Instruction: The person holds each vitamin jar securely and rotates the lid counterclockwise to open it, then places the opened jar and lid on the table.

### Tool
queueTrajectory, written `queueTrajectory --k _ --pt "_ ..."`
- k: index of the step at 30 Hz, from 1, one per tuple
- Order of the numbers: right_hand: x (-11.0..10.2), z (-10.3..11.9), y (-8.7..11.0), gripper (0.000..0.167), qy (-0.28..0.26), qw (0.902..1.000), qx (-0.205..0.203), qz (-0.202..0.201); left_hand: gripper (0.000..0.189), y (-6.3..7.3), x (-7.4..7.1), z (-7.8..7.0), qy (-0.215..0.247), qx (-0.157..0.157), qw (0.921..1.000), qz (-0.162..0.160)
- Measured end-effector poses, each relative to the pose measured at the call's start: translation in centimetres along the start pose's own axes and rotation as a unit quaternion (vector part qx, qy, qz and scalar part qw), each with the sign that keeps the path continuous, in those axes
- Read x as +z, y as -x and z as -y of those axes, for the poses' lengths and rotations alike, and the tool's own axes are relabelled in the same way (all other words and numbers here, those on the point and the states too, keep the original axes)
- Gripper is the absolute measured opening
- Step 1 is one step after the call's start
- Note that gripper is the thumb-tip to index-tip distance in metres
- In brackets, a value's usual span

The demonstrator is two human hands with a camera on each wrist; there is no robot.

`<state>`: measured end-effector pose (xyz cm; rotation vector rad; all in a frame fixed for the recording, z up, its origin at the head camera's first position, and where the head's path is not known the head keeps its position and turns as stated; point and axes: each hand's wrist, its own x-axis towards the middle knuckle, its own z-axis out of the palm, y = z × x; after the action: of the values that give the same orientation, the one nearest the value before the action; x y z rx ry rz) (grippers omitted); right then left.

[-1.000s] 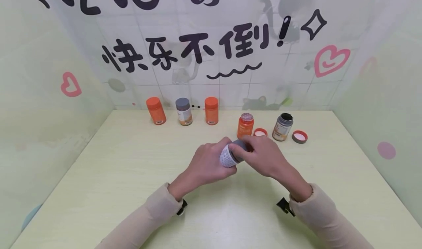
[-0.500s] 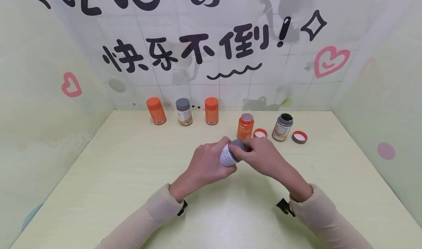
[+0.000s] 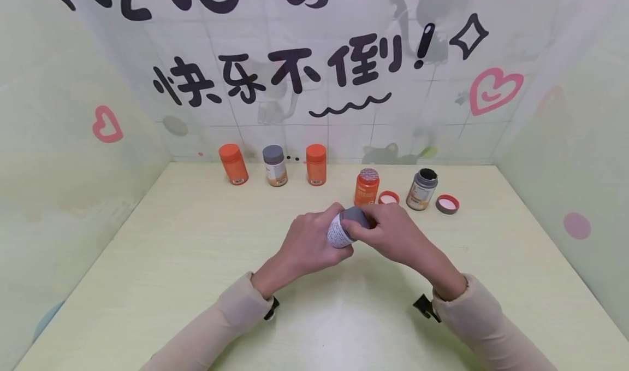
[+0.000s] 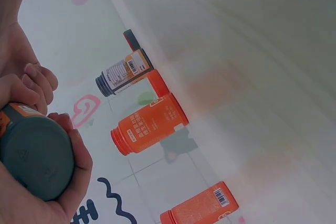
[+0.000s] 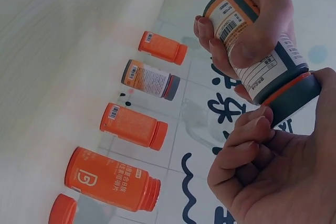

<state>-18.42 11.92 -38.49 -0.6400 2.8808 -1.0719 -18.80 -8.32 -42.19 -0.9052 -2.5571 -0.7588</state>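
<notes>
My left hand (image 3: 307, 243) grips a pill bottle (image 3: 338, 233) with a white printed label, tilted above the table. My right hand (image 3: 395, 233) pinches the bottle's dark grey cap (image 3: 355, 216) between thumb and fingers. In the right wrist view the cap (image 5: 295, 99) sits at the bottle's end, with an orange band showing between cap and body. The left wrist view shows the dark bottle base (image 4: 38, 156) within the curled left fingers. Behind the hands stand an uncapped orange bottle (image 3: 366, 188) and an uncapped grey bottle (image 3: 421, 190), each with a cap beside it.
At the back left stand a capped orange bottle (image 3: 233, 165), a grey-capped bottle (image 3: 274, 166) and another orange bottle (image 3: 316, 165). A red-rimmed cap (image 3: 389, 197) and a grey cap (image 3: 447, 204) lie with white insides up. Printed walls enclose the pale table (image 3: 187, 251).
The right thumb and fingers have shifted slightly on the cap. The left hand and the bottle stay in nearly the same place; the standing bottles have not moved.
</notes>
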Motion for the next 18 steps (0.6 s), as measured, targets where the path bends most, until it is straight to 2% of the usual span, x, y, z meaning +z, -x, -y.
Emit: queueTrajectory --k 7,11,18 --pt "-0.34 0.17 0.08 0.044 0.029 0.9993 0.017 0.014 0.040 -0.01 -0.04 0.03 -0.001 -0.005 1.0000 0.000" --pt "-0.47 0.40 0.17 0.046 0.051 0.9982 0.030 0.008 0.041 -0.03 -0.07 0.03 -0.004 -0.009 0.9999 -0.005" --pt "-0.51 0.40 0.26 0.044 0.056 0.9982 0.012 -0.017 0.042 -0.10 -0.15 0.01 -0.005 -0.012 0.9999 -0.002"
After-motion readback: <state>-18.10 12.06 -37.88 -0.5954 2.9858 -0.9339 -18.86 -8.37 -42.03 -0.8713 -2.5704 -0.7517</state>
